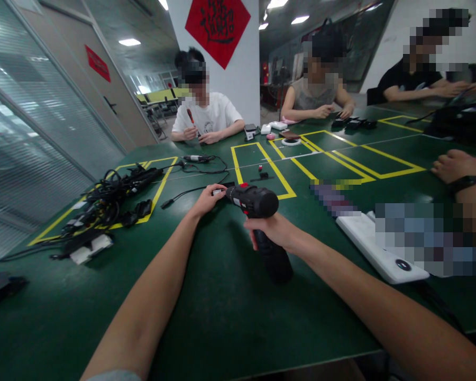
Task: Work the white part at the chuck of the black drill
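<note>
Gripping black cordless drill by the handle, right hand fingers clamped; left hand at its rear, fingers unclear, above green desk.

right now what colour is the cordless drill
The cordless drill is black with red on top, best in the head view.

One black-and-red cordless drill, one left hand, one right hand and three seated co-workers share a single table.
The long dark green work table carries one tangled bundle of black cables, one flat white rectangular pad and one round white ring. One further person's hand, with one black wristband, enters at the right edge. One red diamond paper sign hangs on a white pillar, and one red sign hangs on a grey door.
</note>
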Tool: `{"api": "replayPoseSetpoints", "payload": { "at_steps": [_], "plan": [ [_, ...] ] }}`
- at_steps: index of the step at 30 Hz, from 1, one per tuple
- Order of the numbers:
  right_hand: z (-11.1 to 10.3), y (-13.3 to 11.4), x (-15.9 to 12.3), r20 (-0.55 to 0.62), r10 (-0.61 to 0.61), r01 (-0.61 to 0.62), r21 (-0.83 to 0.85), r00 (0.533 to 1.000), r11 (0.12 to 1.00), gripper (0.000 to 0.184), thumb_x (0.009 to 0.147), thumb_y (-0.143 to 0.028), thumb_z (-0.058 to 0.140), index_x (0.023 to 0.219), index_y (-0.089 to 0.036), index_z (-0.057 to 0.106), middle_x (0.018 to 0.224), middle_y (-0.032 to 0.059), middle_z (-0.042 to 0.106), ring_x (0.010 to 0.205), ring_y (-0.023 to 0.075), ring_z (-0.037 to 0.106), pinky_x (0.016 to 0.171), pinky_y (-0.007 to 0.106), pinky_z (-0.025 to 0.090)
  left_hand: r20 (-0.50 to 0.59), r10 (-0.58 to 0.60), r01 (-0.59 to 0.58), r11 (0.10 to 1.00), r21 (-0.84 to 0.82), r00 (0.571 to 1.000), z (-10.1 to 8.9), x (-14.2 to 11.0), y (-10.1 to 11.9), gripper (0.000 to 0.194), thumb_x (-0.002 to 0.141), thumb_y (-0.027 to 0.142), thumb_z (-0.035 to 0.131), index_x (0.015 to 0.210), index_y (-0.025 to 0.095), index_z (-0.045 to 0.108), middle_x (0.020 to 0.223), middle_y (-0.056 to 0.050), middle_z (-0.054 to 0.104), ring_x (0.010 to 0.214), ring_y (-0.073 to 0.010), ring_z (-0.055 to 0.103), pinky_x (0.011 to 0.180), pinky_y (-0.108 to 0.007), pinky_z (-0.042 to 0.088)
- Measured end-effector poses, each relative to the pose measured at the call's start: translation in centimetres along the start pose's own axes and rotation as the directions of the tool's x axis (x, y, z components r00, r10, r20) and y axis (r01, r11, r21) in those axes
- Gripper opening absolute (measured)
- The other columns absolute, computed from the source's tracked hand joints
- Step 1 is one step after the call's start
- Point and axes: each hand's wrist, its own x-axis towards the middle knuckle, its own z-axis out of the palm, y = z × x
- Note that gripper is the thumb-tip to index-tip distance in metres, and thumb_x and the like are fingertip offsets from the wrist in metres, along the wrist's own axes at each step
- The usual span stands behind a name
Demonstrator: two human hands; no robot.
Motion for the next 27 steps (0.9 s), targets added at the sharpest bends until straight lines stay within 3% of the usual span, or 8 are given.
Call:
{"api": "replayPoseSetpoints", "payload": {
  "at_steps": [22,27],
  "plan": [
    [0.08,-0.29,-0.20,0.003,-0.003,0.003,-0.022,1.000,1.000,0.015,0.074,-0.022,0.059,0.061,-0.016,0.056,0.054,0.0016,0.058,0.045,0.0142,0.057,0.051,0.028,0.045,0.012,-0.018,0.018,0.999,-0.050,1.000,-0.05,0.17,-0.56,0.035,0.075,0.035,0.062,0.107,0.022,0.069,0.114,-0.005,0.066,0.110,-0.0234,0.056,0.104,-0.039,0.040],
    [0.10,-0.47,-0.28,0.010,-0.024,0.024,-0.027,1.000,0.999,0.015,0.074,-0.022,0.059,0.061,-0.016,0.055,0.055,0.0015,0.058,0.046,0.0144,0.058,0.052,0.028,0.045,0.028,-0.034,0.036,0.995,-0.089,0.999,-0.07,0.12,-0.39,0.038,0.075,0.034,0.063,0.111,0.021,0.065,0.107,-0.004,0.065,0.098,-0.0210,0.057,0.096,-0.037,0.044]
  ]
}}
